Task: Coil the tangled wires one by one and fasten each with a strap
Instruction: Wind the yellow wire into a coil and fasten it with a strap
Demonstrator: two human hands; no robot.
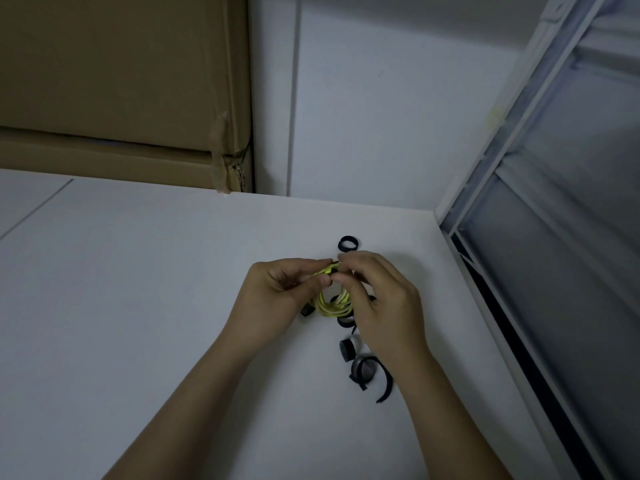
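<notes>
Holding a coiled yellow wire (332, 299) just above the white table (138, 306), both hands meet a little right of the head view's centre. The left hand (277, 296) comes in from 7 o'clock, its fingers curled and its thumb and forefinger pinching the top of the coil. The right hand (381, 303) comes in from 5 o'clock; its thumb and fingertips are pinched together at the same spot, touching the left hand's fingertips. A bit of dark strap shows between the fingertips at the coil's top, though whether it is wrapped round the wire I cannot tell. The coil's loops hang down between the two palms, toward 6 o'clock of the pinch.

Black straps lie on the table around the hands. One, rolled into a ring (348, 244), sits at 12 o'clock of the hands, just beyond the fingertips. A small roll (347, 348) lies at 6 o'clock of the coil, beside the right wrist, and a looser curl (369, 374) lies just below it. A dark end (307, 311) pokes out under the left palm, and more dark pieces are half hidden under the coil.

A cardboard box (121, 81) stands at 10 o'clock, against the table's far edge. A window frame (502, 174) runs along the table's right side, from 1 to 4 o'clock.
</notes>
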